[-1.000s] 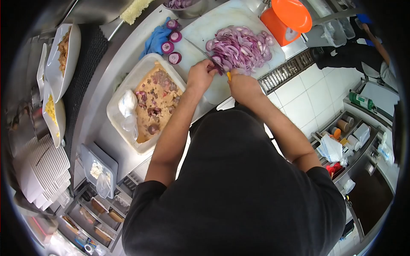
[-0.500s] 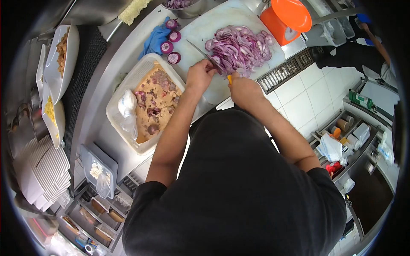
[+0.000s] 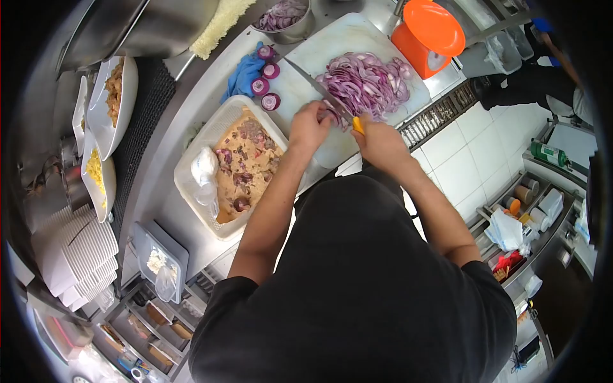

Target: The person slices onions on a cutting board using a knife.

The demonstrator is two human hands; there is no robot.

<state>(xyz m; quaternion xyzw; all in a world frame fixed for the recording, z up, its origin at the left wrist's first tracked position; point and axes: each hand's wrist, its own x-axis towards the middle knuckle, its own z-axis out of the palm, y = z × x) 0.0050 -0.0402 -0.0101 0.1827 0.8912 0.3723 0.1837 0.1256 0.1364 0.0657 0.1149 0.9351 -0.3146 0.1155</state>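
My right hand (image 3: 382, 142) is closed around the yellow handle of a knife (image 3: 317, 87). The long blade slants up and left across the white cutting board (image 3: 335, 150). Close beside the blade, my left hand (image 3: 310, 126) has its fingers bent onto a partly cut red onion (image 3: 329, 115), mostly covered by the fingers. Just beyond both hands lies a loose heap of sliced red onion (image 3: 367, 83). Several peeled red onions (image 3: 271, 70) with cut ends line the board's left edge.
A blue cloth or glove (image 3: 244, 76) lies beside the peeled onions. Left of my arm stands a white basket (image 3: 183, 173) with onion skins and a plastic bag. An orange scale (image 3: 418, 51) and a metal bowl (image 3: 300, 29) of onion slices stand at the back.
The view has shifted, so the counter sits lower and further right. The knife blade has swung out, showing more of its length beside the left fingers. Both hands keep their hold.
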